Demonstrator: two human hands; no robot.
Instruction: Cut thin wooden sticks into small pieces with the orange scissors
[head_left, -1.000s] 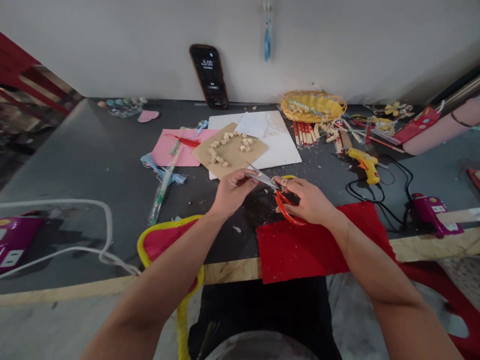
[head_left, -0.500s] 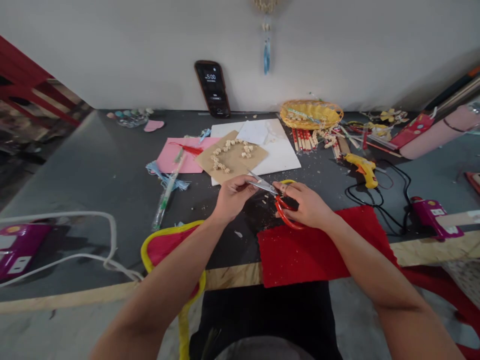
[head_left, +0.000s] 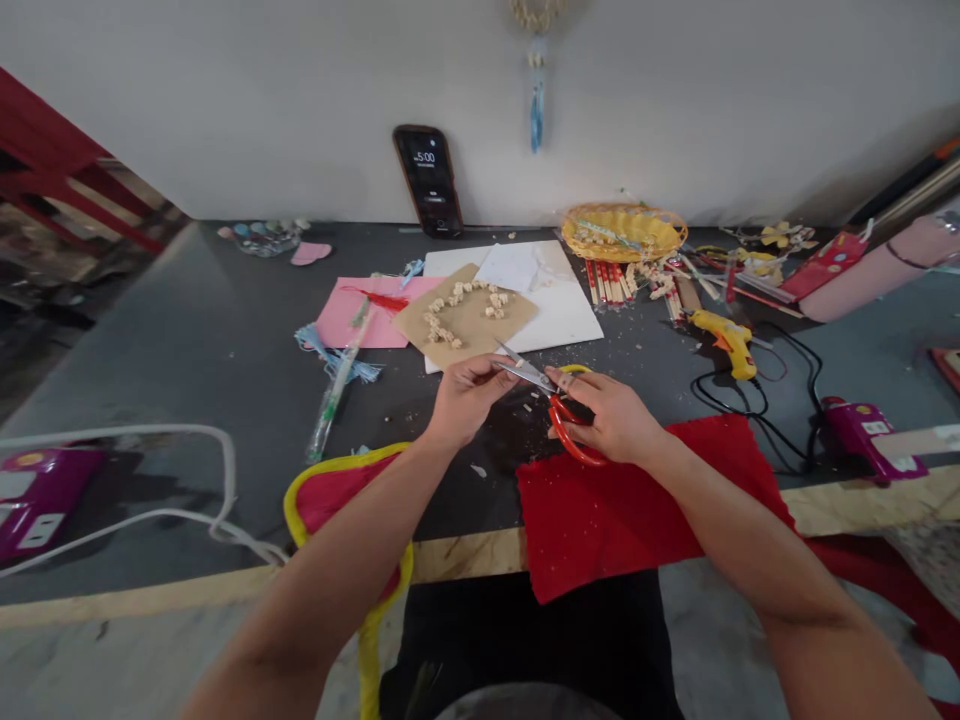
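My right hand (head_left: 611, 415) grips the red-handled scissors (head_left: 576, 432), whose parted metal blades point left toward my other hand. My left hand (head_left: 466, 398) is closed in a pinch at the blades, on a small pale piece (head_left: 519, 364) that shows between them. Beyond the hands lies brown paper (head_left: 420, 318) with an arc of small beige clusters (head_left: 455, 295), on top of a white board (head_left: 574, 315). Tiny pale scraps are scattered below the blades. A red cloth (head_left: 622, 520) lies under and in front of my right wrist.
A phone (head_left: 431, 180) leans on the wall beside a yellow basket (head_left: 626, 232). To the right are a yellow glue gun (head_left: 726, 340) with a black cord and a purple power strip (head_left: 874, 440). Pink paper (head_left: 337, 318) and blue tassels (head_left: 364, 370) lie left.
The view has shifted slightly. The near edge of the red cloth hangs a little lower. Both hands keep nearly the same pose at the scissors.
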